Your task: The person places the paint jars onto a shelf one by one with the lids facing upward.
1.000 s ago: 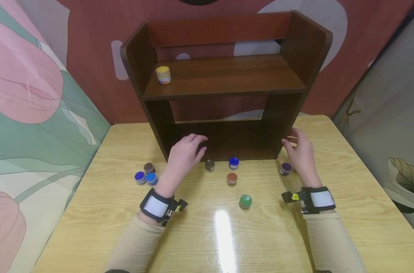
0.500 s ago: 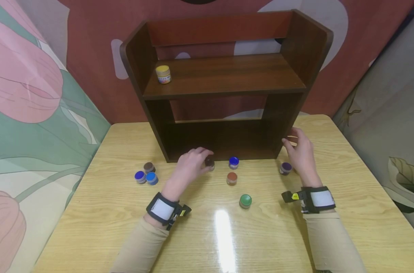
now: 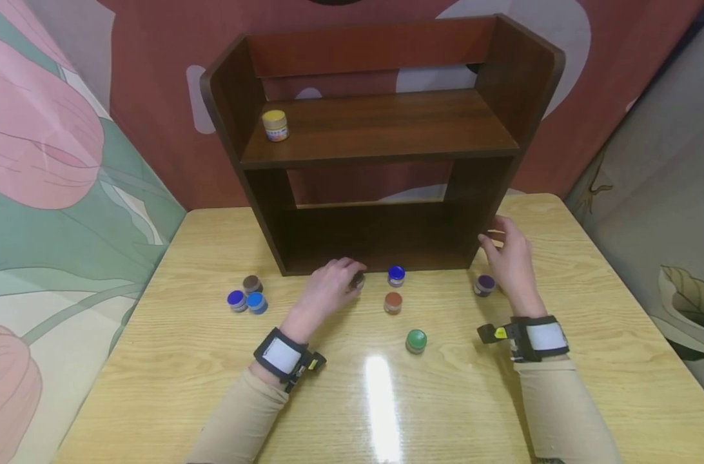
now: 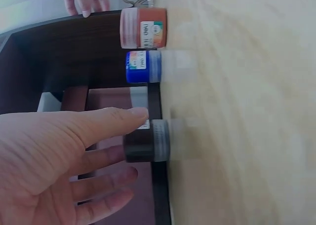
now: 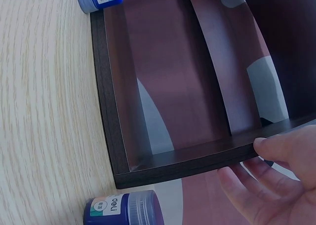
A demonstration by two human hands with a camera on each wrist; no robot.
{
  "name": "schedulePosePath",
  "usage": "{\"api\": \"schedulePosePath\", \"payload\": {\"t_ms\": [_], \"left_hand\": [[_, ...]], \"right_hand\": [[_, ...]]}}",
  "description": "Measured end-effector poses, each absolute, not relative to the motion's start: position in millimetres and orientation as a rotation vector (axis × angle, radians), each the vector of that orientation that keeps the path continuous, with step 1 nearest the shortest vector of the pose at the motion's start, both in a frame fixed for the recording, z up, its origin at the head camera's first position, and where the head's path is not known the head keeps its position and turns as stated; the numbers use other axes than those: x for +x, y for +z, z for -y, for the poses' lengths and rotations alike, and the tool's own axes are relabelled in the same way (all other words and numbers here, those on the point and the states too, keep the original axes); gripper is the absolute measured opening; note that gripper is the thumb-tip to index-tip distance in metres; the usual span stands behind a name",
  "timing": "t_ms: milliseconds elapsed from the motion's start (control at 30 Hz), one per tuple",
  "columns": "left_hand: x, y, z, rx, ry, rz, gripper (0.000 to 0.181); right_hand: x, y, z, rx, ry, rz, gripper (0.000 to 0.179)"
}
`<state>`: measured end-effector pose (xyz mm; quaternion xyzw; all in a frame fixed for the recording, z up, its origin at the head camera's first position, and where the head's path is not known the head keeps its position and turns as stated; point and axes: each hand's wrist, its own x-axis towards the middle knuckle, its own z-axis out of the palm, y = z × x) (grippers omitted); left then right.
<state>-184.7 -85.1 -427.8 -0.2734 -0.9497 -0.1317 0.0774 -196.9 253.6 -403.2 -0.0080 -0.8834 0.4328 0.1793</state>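
Observation:
Thumb and fingers of my left hand [image 3: 329, 287] pinch a dark brown paint jar [image 4: 138, 148] by the bookshelf's front bottom edge. In the left wrist view the thumb lies on the jar's label side, with the index finger partly hidden behind the jar. The wooden bookshelf [image 3: 381, 125] has two levels. At its right side panel [image 5: 197, 163], my right hand [image 3: 511, 254] touches the front edge with its thumb, other fingers loosely bent along the outer side. A purple paint jar [image 3: 484, 285] sits just below that hand.
Near the left hand are a blue jar [image 3: 396, 276] and a reddish-brown jar [image 3: 393, 303]; a green jar [image 3: 416, 341] stands closer in. Brown [image 3: 251, 283], violet-blue [image 3: 236, 300] and light blue jars [image 3: 256, 302] cluster at left. A yellow jar [image 3: 275, 125] occupies the upper shelf.
My left hand has come down and to the right from in front of the lower shelf, and its fingers have closed on the dark brown jar. The right hand stays in place.

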Motion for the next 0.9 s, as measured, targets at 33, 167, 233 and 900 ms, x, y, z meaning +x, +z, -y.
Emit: {"api": "schedulePosePath", "payload": {"t_ms": [33,167,233,900], "left_hand": [[-184.7,-429.0,84.8,-0.819,-0.396,2.844,0.042],[-184.9,-433.1,84.0,-0.814,-0.415,2.851,0.038],[-185.0,-434.6,83.9,-0.810,-0.446,2.856,0.036],[-184.8,-433.0,87.2,-0.811,-0.602,2.816,0.019]], "right_hand": [[-197.1,-403.6,-253.4,-0.019,1.221,2.497,0.039],[-197.8,-404.7,-253.2,-0.013,1.215,2.491,0.038],[-197.7,-405.0,-253.3,-0.014,1.214,2.491,0.038],[-196.5,-403.4,-253.2,-0.033,1.219,2.511,0.040]]}}
